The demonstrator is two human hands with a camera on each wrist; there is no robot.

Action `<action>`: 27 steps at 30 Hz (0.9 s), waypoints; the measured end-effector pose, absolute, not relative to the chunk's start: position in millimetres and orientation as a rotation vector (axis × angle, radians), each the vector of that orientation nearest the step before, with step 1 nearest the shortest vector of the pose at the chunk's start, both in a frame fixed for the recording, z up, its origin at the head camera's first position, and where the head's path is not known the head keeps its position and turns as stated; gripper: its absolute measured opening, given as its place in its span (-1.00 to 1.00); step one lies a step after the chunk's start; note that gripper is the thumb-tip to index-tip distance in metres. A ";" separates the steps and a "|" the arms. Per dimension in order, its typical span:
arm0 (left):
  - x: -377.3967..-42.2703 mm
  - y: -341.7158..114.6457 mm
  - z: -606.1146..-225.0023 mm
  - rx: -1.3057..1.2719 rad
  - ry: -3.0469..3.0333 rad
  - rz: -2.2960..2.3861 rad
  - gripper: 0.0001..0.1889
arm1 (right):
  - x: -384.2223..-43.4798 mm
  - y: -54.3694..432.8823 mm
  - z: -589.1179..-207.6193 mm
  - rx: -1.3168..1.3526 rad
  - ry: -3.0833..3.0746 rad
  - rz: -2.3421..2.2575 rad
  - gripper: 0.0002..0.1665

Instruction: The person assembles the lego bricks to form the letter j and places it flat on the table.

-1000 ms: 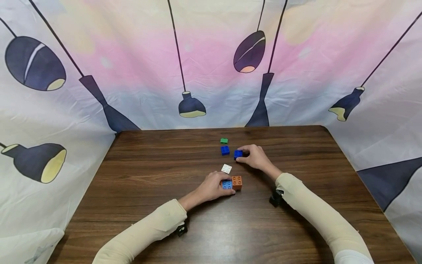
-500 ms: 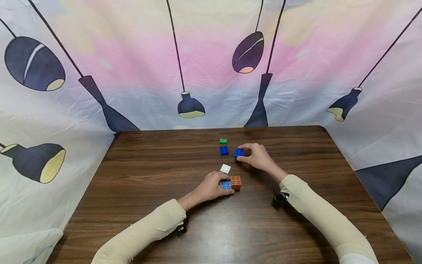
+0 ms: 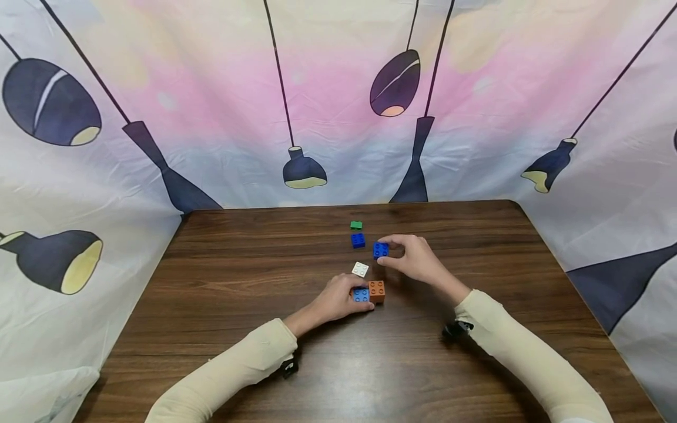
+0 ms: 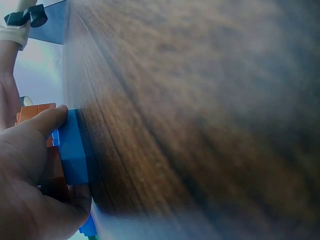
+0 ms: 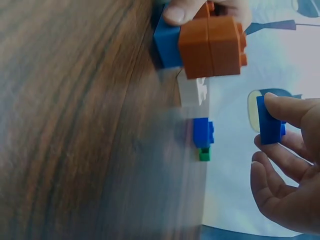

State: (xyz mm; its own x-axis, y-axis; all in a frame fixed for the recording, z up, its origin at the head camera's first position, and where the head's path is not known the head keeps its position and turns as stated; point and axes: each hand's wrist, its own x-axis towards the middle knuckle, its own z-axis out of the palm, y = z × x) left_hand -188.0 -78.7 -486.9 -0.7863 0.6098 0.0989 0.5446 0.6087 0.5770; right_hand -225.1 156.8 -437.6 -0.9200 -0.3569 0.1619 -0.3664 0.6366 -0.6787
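Observation:
My left hand (image 3: 334, 299) grips a small stack of toy building bricks standing on the table. Blue studs (image 3: 361, 295) show between the thumb and fingers, with an orange brick (image 3: 377, 291) at their right. From the left wrist, a blue brick (image 4: 72, 147) forms the base, with orange above it. My right hand (image 3: 415, 258) pinches a dark blue brick (image 5: 270, 120) between thumb and fingertips. That brick is raised off the table, studs up. Just behind the stack lies a white brick (image 3: 361, 269).
Farther back on the wooden table (image 3: 254, 252) sit another dark blue brick (image 3: 358, 240) and a small green brick (image 3: 356, 225) behind it. A cloth backdrop (image 3: 222, 117) printed with lamps hangs along the table's far side and both flanks.
My right hand has lifted the dark blue brick from the table and brought it slightly nearer, its forearm shifting right and back. My left hand keeps its hold on the stack.

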 end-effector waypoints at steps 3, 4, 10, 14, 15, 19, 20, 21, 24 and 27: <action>-188.2 -79.3 -487.8 0.988 2.717 0.931 -0.57 | -217.0 156.4 -435.0 0.649 -2.819 1.187 -0.49; -188.2 -79.3 -488.3 0.991 2.716 0.936 -0.58 | -214.0 156.6 -434.3 0.658 -2.817 1.187 -0.49; -189.2 -80.0 -490.7 0.999 2.706 0.948 -0.59 | -198.6 157.4 -431.2 0.714 -2.805 1.169 -0.49; -189.6 -80.0 -490.1 0.997 2.709 0.935 -0.59 | -191.2 156.5 -429.6 0.743 -2.796 1.183 -0.51; -189.6 -79.9 -489.8 0.999 2.708 0.936 -0.59 | -189.6 156.3 -429.6 0.751 -2.795 1.181 -0.51; -189.1 -79.2 -488.2 1.011 2.698 0.948 -0.64 | -184.7 154.8 -431.3 0.778 -2.789 1.180 -0.51; -189.1 -79.1 -488.0 1.013 2.693 0.955 -0.65 | -183.6 154.6 -432.1 0.783 -2.790 1.176 -0.51; -189.1 -79.0 -487.8 1.016 2.690 0.960 -0.66 | -182.5 154.4 -432.9 0.786 -2.792 1.176 -0.51; -189.5 -78.8 -488.1 1.019 2.686 0.968 -0.68 | -179.2 153.8 -435.4 0.792 -2.800 1.185 -0.51; -189.9 -78.9 -488.5 1.035 2.692 0.970 -0.68 | -176.1 153.2 -437.6 0.794 -2.818 1.198 -0.51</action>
State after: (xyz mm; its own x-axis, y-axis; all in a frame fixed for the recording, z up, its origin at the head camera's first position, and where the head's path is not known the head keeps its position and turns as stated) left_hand -189.9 -78.9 -488.5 -0.7643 0.6318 0.1290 0.5688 0.5662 0.5966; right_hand -176.1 153.2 -437.6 -0.8737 -0.4555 0.1707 -0.4389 0.5871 -0.6802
